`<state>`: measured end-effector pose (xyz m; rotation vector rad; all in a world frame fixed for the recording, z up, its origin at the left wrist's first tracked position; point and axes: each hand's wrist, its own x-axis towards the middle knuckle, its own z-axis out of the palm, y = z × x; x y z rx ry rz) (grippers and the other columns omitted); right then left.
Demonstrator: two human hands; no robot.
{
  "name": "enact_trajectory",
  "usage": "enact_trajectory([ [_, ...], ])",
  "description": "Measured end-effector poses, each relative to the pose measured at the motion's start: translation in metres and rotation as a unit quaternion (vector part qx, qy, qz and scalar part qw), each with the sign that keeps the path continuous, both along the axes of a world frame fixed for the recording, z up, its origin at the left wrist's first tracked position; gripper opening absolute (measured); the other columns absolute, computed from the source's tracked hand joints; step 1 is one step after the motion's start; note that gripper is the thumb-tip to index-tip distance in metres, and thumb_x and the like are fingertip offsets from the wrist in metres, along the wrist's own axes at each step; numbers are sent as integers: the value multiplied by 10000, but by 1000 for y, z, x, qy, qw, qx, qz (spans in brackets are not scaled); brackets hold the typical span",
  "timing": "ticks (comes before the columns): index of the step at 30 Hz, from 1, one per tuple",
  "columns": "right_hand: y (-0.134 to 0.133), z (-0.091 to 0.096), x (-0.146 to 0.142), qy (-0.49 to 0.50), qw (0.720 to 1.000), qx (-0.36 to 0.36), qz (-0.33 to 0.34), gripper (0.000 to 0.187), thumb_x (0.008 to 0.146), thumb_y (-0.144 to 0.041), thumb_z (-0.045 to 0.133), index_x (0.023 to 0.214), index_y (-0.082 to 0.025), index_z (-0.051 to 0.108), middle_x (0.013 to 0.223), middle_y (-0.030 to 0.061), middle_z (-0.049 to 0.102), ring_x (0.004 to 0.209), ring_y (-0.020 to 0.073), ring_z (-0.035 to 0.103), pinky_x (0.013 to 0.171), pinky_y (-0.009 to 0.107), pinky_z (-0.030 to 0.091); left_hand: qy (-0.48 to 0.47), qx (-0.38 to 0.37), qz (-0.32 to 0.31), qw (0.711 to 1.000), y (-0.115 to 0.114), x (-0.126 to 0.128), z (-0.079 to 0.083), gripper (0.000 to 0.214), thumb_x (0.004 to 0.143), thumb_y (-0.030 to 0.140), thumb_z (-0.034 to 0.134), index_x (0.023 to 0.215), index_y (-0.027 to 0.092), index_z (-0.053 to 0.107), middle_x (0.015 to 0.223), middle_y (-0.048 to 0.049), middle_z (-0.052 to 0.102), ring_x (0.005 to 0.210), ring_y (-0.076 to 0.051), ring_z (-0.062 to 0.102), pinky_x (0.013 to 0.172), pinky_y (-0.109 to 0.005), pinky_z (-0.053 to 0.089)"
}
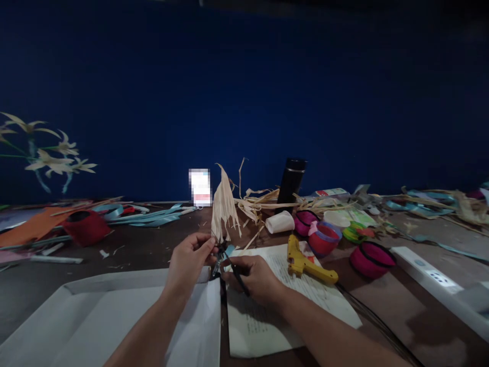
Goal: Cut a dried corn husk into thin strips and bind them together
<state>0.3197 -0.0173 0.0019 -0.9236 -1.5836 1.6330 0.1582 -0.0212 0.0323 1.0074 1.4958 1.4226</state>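
Note:
My left hand (190,262) pinches the base of a dried pale husk strip (223,206), which stands upright above the table. My right hand (254,278) is closed around a dark thin tool (237,273), likely small scissors, with its tip at the bottom of the husk strip. Both hands meet above a sheet of written paper (267,316). A yellow glue gun (305,262) lies on that paper just right of my right hand.
A white tray or folded sheet (87,316) lies front left. Red and pink bowls (324,238), a white cup (280,222), a black bottle (291,182), loose husks, blue ribbons (153,216) and a white power strip (431,275) crowd the brown table. Husk flowers (49,158) stand far left.

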Motion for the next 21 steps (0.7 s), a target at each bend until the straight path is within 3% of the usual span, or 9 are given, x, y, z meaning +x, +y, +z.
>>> enact_trajectory([
  [21, 0, -1, 1, -7, 999, 38, -8, 344, 685, -388, 657, 907, -125, 680, 555, -32, 418, 472, 54, 287, 397, 170, 212, -54, -4, 15, 998, 0, 2, -2, 345, 597, 413, 712, 793, 143, 624, 622, -8, 643, 504, -96, 580, 526, -209, 488],
])
